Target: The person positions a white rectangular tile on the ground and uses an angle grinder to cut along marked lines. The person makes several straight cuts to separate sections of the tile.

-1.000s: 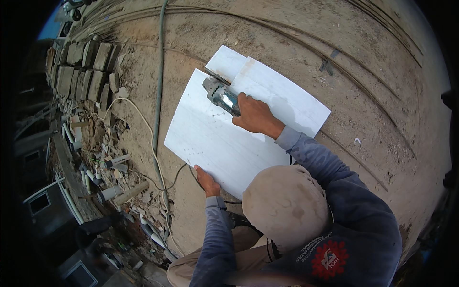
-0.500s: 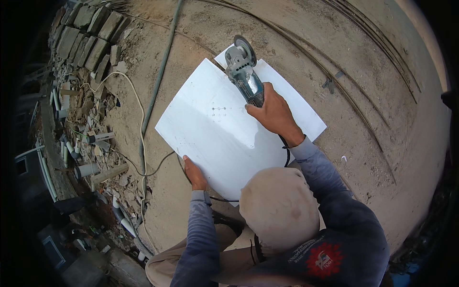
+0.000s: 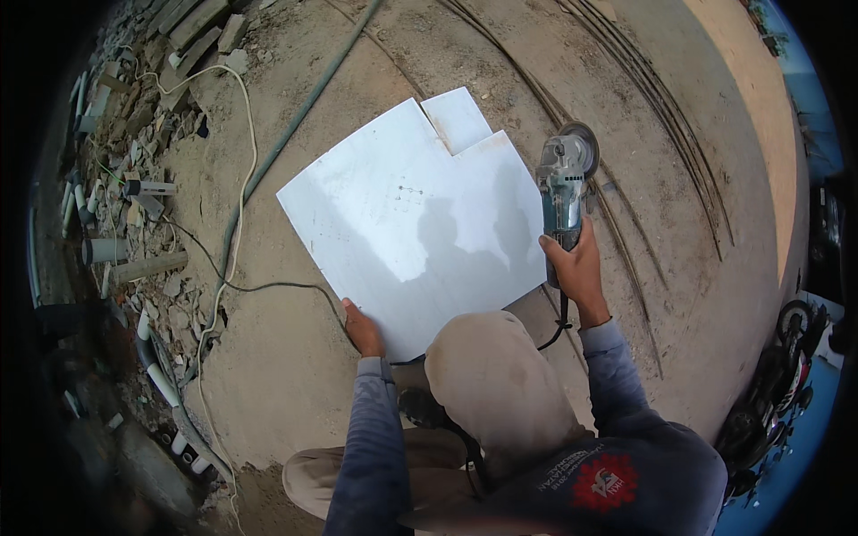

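Observation:
A large glossy white tile [image 3: 384, 214] lies tilted on the sandy ground in front of me, with reflections on its face. At its far edge a small white rectangular piece [image 3: 458, 121] sits in a notch, a thin brown gap along its left side; I cannot tell if it is fully apart. My left hand [image 3: 362, 329] grips the tile's near left edge, fingers partly hidden. My right hand [image 3: 579, 275] is wrapped round the body of an angle grinder [image 3: 563, 192], held beside the tile's right corner with its disc [image 3: 583, 147] pointing away from me.
A black cord [image 3: 277, 286] runs from the left past the tile. A green hose [image 3: 295, 121] and cream cable [image 3: 250, 134] cross the left side, near rubble and pipe offcuts [image 3: 147, 268]. Long thin rods [image 3: 652, 98] lie at the right; a motorcycle [image 3: 786, 375] stands far right.
My right hand has drawn the grinder away from the tile's far notch, rightward and nearer to me. The small piece now shows fully. My left hand stays on the tile's edge.

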Available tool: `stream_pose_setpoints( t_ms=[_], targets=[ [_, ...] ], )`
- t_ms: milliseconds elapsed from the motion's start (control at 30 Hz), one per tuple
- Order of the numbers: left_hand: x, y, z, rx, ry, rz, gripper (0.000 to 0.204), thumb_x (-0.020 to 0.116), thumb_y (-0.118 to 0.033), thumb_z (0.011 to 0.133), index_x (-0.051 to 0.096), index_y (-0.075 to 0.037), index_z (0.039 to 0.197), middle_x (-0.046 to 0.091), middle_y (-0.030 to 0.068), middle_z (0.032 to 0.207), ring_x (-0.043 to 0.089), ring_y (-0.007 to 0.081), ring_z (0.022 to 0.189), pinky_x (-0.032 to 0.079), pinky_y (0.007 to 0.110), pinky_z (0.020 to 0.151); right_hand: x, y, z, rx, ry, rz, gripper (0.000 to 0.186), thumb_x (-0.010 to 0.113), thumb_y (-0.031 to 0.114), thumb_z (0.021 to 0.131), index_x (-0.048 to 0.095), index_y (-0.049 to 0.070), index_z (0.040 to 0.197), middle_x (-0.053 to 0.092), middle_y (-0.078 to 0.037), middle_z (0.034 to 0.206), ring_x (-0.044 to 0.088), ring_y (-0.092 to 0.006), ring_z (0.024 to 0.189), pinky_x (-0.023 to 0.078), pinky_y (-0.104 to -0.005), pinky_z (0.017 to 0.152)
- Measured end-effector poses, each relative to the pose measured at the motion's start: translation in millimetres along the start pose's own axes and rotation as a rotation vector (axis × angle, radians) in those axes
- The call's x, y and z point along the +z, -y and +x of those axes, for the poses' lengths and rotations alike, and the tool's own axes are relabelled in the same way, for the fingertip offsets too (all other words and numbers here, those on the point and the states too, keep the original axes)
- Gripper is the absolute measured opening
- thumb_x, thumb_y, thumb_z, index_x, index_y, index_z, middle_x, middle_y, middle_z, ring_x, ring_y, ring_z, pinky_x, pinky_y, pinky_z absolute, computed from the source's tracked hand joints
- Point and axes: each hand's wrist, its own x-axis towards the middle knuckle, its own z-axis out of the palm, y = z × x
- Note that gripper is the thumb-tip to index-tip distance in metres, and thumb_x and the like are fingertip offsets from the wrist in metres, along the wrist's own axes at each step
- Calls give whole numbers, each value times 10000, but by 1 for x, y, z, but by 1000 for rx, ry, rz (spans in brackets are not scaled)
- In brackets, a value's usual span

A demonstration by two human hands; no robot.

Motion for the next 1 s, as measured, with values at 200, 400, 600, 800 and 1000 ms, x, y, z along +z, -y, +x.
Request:
stream_pose_setpoints(
  t_ms=[200, 400, 600, 800, 1000],
  targets=[
    [-2, 6, 5, 24, 99, -102, 853, 360, -618, 1139, 629, 163, 1355, 705, 269, 1316, 657, 360, 1163, 484, 397, 1056, -2, -9, -27, 7, 51, -138, 560, 801, 290, 867, 552, -30, 1254, 679, -170, 982, 665, -271, 864, 539, -421, 812],
    [-10, -1, -7, -10, 106, -78, 836, 367, -610, 1140, 591, 146, 1417, 691, 248, 1357, 647, 341, 1201, 483, 398, 1060, -15, -2, -48, -88, 101, -212, 544, 794, 289, 862, 530, -31, 1215, 680, -262, 1025, 696, -400, 911, 541, -487, 838],
    [-9, 14, -1, 48, 107, -142, 795, 392, -596, 1142, 662, 133, 1310, 724, 184, 1242, 644, 266, 1091, 493, 386, 1000, 7, -42, -20, -257, 127, -281, 553, 783, 284, 861, 519, -23, 1237, 683, -297, 1038, 706, -458, 913, 548, -516, 816],
    [-7, 38, -7, 175, 16, -89, 773, 416, -581, 1145, 705, 135, 1121, 710, 108, 954, 592, 202, 860, 500, 375, 842, 50, -81, 5, -345, 163, -248, 554, 761, 307, 846, 506, -34, 1200, 665, -276, 1013, 708, -446, 883, 564, -528, 795],
    [-6, 51, -48, 244, -64, -3, 779, 397, -580, 1149, 694, 136, 1074, 695, 97, 893, 584, 204, 815, 498, 370, 811, 77, -84, 23, -310, 212, -176, 517, 753, 297, 845, 503, -49, 1137, 673, -306, 1031, 721, -454, 871, 577, -552, 792]
  ],
)
